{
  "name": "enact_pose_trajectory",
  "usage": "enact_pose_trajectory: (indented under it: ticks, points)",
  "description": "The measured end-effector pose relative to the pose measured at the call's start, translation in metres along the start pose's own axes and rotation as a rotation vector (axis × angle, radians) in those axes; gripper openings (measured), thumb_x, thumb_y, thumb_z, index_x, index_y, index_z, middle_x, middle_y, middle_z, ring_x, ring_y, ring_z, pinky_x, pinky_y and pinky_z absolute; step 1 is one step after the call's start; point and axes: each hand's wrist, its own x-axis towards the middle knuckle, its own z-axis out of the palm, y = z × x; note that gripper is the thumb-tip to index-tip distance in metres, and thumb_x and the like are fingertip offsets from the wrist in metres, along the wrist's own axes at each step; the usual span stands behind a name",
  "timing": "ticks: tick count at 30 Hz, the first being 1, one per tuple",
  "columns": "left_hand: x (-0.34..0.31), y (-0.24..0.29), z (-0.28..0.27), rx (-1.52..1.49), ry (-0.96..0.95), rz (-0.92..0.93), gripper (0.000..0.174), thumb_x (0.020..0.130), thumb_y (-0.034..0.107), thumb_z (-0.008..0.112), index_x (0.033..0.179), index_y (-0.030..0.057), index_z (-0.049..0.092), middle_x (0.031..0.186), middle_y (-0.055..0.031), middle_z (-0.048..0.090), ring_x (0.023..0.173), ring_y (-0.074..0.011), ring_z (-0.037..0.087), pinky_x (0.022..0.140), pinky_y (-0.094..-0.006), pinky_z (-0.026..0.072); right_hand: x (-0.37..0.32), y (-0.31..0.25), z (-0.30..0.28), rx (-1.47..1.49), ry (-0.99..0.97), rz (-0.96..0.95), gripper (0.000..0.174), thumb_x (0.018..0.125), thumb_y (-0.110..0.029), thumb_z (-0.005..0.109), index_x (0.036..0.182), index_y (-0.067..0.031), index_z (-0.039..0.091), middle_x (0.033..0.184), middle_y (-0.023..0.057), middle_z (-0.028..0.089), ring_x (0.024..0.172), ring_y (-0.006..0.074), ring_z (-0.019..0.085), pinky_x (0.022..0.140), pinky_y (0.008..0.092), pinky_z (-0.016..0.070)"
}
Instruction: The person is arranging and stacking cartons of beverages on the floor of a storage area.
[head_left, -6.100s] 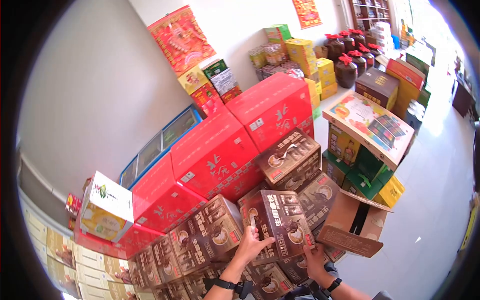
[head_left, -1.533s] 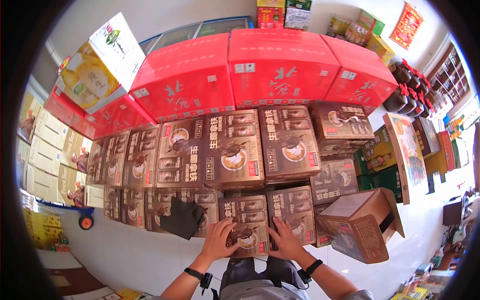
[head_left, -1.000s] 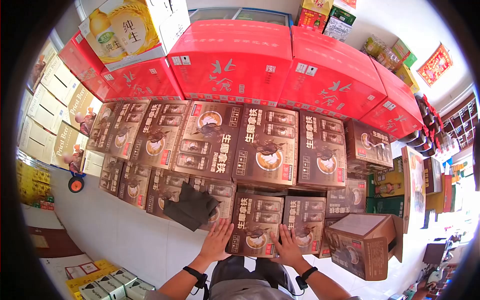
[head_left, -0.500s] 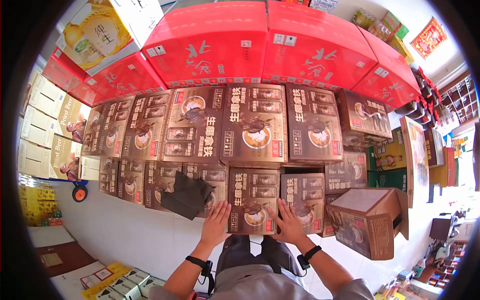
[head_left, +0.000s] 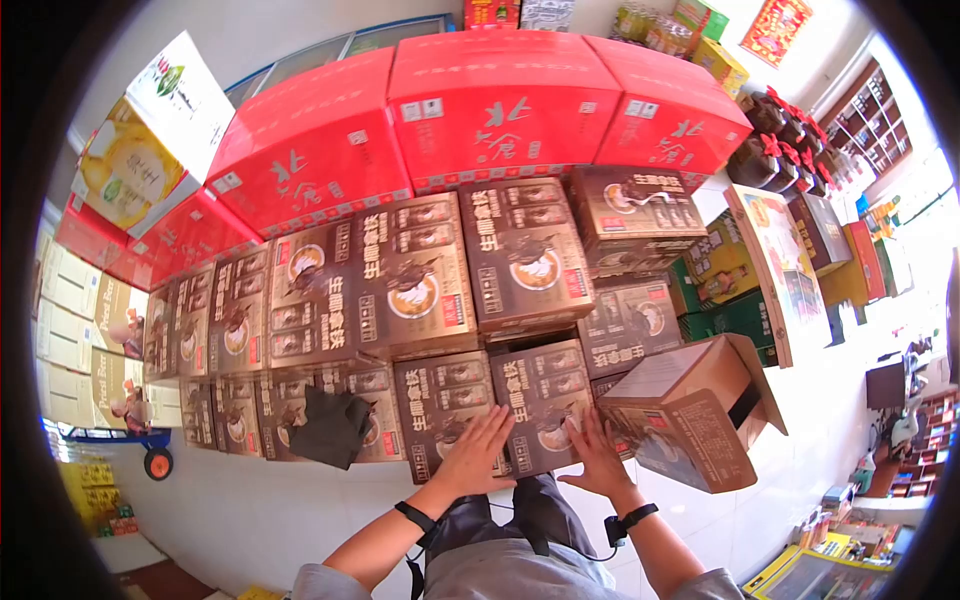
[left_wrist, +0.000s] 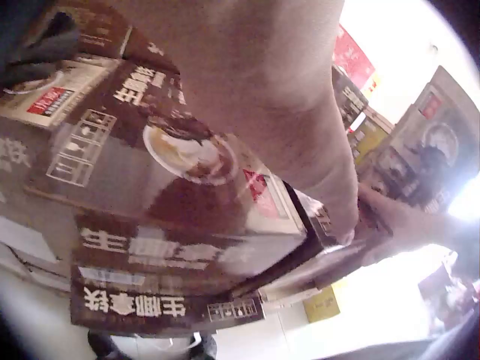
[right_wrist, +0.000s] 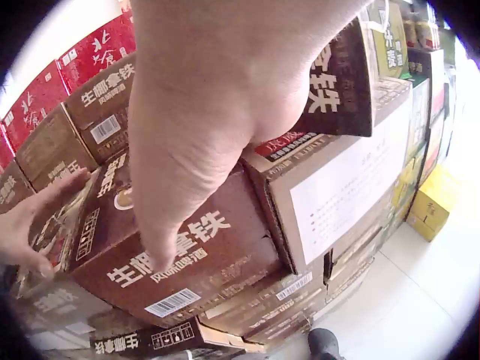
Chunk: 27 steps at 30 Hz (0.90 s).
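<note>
Two brown coffee-printed cartons sit side by side in the front row, nearest the person. My left hand (head_left: 474, 452) lies with fairly straight fingers across the seam between the left front carton (head_left: 445, 390) and the right front carton (head_left: 545, 375). At the right carton's other side rests my right hand (head_left: 598, 455), fingers extended along its edge. In the right wrist view, the right thumb (right_wrist: 161, 259) lies against that carton's front face, above a barcode (right_wrist: 172, 301). The left wrist view shows the left hand (left_wrist: 277, 97) over the cartons, the right hand (left_wrist: 405, 225) beyond.
An open-flapped brown carton (head_left: 680, 420) leans at the right. Behind stand more coffee cartons (head_left: 410, 285) and large red boxes (head_left: 500, 110). A dark cloth (head_left: 330, 428) lies on the front row's left part. White beer cartons sit on a blue wheeled cart (head_left: 120, 437) at the far left.
A tilted carton held earlier now stands flat in the front row. Both hands have shifted from the left front carton to the right one, and the head view has turned.
</note>
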Motion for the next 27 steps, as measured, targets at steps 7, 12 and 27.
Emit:
enact_pose_trajectory:
  ticks: [7,12,27]
  points:
    - [0.025,0.014,0.043,0.274,-0.123,-0.043,0.133,0.078,0.058,0.092,0.178,0.0060,0.022,0.182,-0.0291,0.021,0.171,-0.0497,0.013,0.136,-0.0675,0.0161,-0.007,0.025,0.030,0.002,0.159,0.015,0.110,0.085,-0.033,0.091,0.176,-0.0144,0.033,0.182,0.0303,0.020,0.168,0.0510,0.022,0.134,0.0598,0.0285]
    - [0.033,0.016,0.032,0.324,-0.192,-0.060,0.135,0.074,0.055,0.093,0.178,0.0058,0.023,0.183,-0.0287,0.019,0.171,-0.0496,0.013,0.135,-0.0709,0.0131,0.001,0.023,0.027,-0.010,0.175,-0.031,0.105,0.086,-0.032,0.090,0.175,-0.0149,0.037,0.182,0.0318,0.019,0.169,0.0514,0.020,0.135,0.0598,0.0258]
    - [-0.024,-0.017,0.006,0.221,-0.155,-0.213,0.148,0.063,0.049,0.104,0.179,0.0096,0.021,0.185,-0.0253,0.016,0.173,-0.0418,0.013,0.138,-0.0653,0.0092,0.039,-0.053,0.017,0.067,0.052,-0.324,0.117,0.083,-0.044,0.094,0.177,-0.0139,0.031,0.182,0.0292,0.020,0.171,0.0460,0.019,0.136,0.0643,0.0177]
